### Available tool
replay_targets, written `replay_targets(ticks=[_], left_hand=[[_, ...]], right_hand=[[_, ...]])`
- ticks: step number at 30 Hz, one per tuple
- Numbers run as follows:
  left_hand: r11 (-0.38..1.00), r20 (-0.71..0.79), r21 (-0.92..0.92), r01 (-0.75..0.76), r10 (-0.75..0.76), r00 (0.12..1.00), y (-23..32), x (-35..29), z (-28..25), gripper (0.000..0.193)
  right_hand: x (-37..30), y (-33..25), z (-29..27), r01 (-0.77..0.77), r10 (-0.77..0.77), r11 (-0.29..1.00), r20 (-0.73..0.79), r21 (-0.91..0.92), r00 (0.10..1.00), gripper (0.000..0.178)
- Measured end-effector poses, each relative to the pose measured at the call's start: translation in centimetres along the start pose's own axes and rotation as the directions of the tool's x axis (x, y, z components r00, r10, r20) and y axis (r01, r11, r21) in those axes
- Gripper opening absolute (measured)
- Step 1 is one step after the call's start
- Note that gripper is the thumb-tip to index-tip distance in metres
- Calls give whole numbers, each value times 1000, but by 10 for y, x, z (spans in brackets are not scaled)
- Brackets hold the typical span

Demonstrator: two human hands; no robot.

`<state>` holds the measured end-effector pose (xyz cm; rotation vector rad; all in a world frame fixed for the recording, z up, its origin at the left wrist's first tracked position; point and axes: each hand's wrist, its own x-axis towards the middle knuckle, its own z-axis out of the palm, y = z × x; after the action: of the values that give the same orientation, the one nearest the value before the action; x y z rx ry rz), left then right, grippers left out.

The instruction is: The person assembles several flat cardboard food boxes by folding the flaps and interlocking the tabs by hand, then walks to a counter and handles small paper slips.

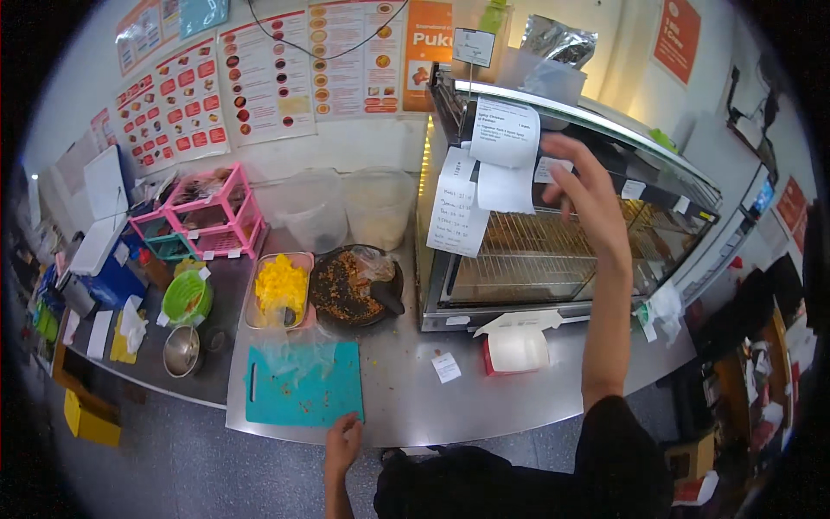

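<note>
My right hand [590, 186] is raised in front of the glass display cabinet, fingers bent and apart, nothing in them. Just left of its fingertips hang white printed slips [506, 138] and a longer handwritten paper [454, 208], attached to the cabinet's upper corner. Low at the counter's front edge, my left hand [343, 441] is loosely curled by the near right corner of a teal cutting board [346, 381]; I see nothing held in it. Crumbs and a crumpled clear plastic bag [298, 359] lie on the board.
Behind the board stand a tray of yellow food pieces [281, 285] and a dark round pan [333, 298] of brown crumbs. An open white-and-red carton [516, 350] sits below the glass cabinet [571, 251]. Left are a green basket [186, 297], a metal bowl [181, 352] and a pink rack [212, 208].
</note>
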<state>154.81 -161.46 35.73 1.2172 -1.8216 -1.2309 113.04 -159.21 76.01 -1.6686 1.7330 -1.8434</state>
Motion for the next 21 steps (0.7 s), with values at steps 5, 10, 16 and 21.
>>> replay_targets(ticks=[5,10,16,21], left_hand=[[992,-112,-84,-98,88,990,25,22,-32,23],[783,-250,60,-619,612,750,130,4,-76,61],[873,794,-179,-454,400,457,130,46,-36,60],[878,776,-229,-420,425,466,116,81,-27,26]], right_hand=[[6,7,57,-28,26,999,-99,-22,995,23],[-194,39,165,227,131,944,902,-241,412,17],[-283,48,174,179,142,968,970,-177,195,23],[-225,34,86,58,361,899,809,-434,464,18]])
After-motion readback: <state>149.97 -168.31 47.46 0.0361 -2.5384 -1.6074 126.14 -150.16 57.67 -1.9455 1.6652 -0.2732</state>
